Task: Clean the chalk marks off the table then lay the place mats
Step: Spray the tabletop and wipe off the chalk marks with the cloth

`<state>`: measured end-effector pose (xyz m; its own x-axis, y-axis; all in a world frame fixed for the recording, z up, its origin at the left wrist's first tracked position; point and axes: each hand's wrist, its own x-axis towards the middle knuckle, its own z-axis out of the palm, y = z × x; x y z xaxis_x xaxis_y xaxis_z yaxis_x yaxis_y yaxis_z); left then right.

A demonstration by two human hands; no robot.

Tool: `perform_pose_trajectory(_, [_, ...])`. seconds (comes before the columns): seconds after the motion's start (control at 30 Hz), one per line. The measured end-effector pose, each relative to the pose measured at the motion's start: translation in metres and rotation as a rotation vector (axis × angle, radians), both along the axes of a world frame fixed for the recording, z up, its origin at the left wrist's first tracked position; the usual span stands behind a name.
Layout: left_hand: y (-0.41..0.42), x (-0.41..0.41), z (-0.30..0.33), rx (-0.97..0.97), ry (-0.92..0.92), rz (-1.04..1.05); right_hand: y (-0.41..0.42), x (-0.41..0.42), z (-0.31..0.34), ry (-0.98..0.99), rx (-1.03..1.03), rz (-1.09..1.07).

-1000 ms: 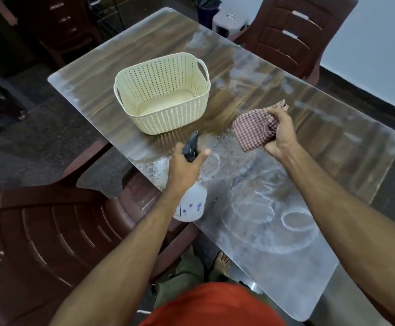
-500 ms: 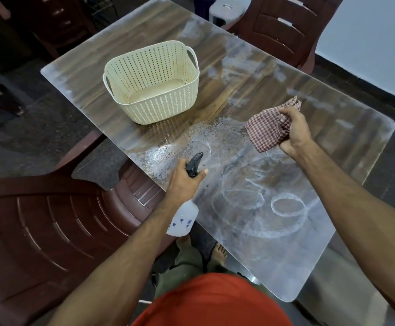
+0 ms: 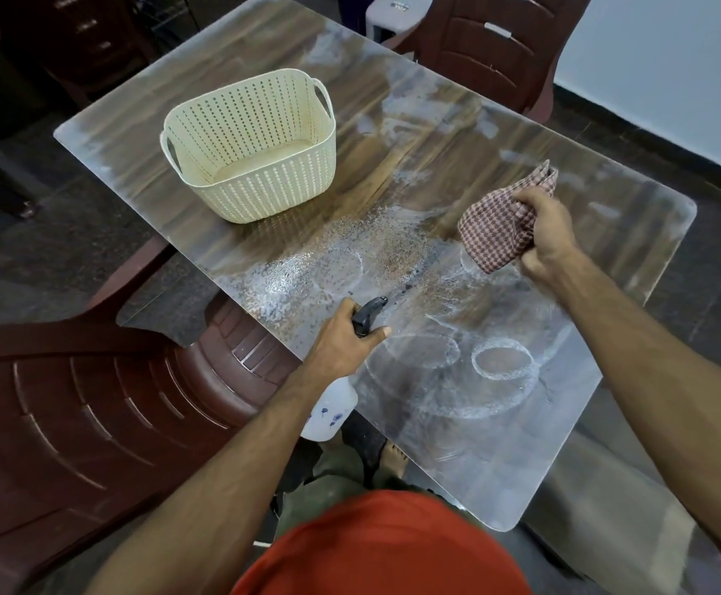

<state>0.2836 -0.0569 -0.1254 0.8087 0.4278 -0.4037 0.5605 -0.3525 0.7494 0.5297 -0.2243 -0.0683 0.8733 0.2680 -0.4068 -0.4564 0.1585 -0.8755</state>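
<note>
White chalk marks (image 3: 474, 380), rings and loops, cover the near part of the glass-topped table (image 3: 436, 135). Fine droplets (image 3: 350, 259) speckle the glass just beyond them. My left hand (image 3: 343, 341) grips a white spray bottle (image 3: 328, 407) with a black nozzle pointing over the marks, held at the table's near left edge. My right hand (image 3: 545, 231) holds a bunched red-checked cloth (image 3: 498, 225) above the glass, right of the wet patch. A flat cream mat lies inside the cream basket (image 3: 249, 148).
The perforated cream basket stands on the far left part of the table. Dark red plastic chairs sit at the near left (image 3: 92, 401) and far right (image 3: 504, 45). Faint chalk smears run along the far half of the glass. My bare foot (image 3: 393, 459) shows under the table.
My left hand with the spray bottle has drawn down and right toward the chalk rings. The right hand with the cloth has shifted right. The wet patch on the glass has spread.
</note>
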Motion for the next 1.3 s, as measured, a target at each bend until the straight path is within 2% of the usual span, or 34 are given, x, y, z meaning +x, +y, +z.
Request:
perform_pose_trajectory(0.07, [0.001,-0.003,0.002,-0.023,-0.006,0.041,-0.007,0.000,-0.001,-0.082,-0.167,0.010])
perform_pose_trajectory(0.1, [0.003,-0.004,0.003,-0.031,-0.013,0.066,-0.012,-0.001,-0.001,-0.172,-0.320,0.051])
perform_pose_trajectory(0.2, [0.010,-0.006,0.004,-0.054,-0.055,0.139,-0.025,-0.014,-0.011,-0.598,-0.809,0.263])
perform_pose_trajectory(0.27, [0.016,-0.007,0.004,-0.072,-0.085,0.179,-0.029,-0.030,-0.030,-0.782,-0.962,0.470])
perform_pose_trajectory(0.37, [0.024,-0.008,0.005,-0.081,-0.122,0.235,-0.029,-0.058,-0.080,-0.817,-1.130,0.860])
perform_pose_trajectory(0.4, [0.026,-0.008,0.006,-0.091,-0.140,0.251,-0.029,-0.067,-0.097,-0.841,-1.189,0.937])
perform_pose_trajectory(0.47, [0.031,-0.007,0.007,-0.110,-0.165,0.281,-0.028,-0.078,-0.124,-0.906,-1.279,0.945])
perform_pose_trajectory(0.7, [0.048,-0.001,0.006,-0.068,-0.215,0.360,-0.020,-0.063,-0.145,-0.978,-1.316,0.824])
perform_pose_trajectory(0.87, [0.060,0.007,0.008,-0.077,-0.255,0.410,0.021,-0.003,-0.149,-0.878,-1.343,0.746])
perform_pose_trajectory(1.0, [0.071,0.016,0.018,-0.075,-0.305,0.431,0.075,-0.001,-0.158,-0.917,-1.416,0.853])
perform_pose_trajectory(1.1, [0.078,0.021,0.025,-0.053,-0.322,0.424,0.098,-0.048,-0.158,-1.016,-1.332,0.970])
perform_pose_trajectory(1.2, [0.088,0.024,0.028,-0.066,-0.330,0.457,0.082,-0.094,-0.157,-1.098,-1.250,1.110])
perform_pose_trajectory(1.3, [0.097,0.021,0.027,-0.066,-0.331,0.474,0.052,-0.085,-0.155,-1.094,-1.248,1.110])
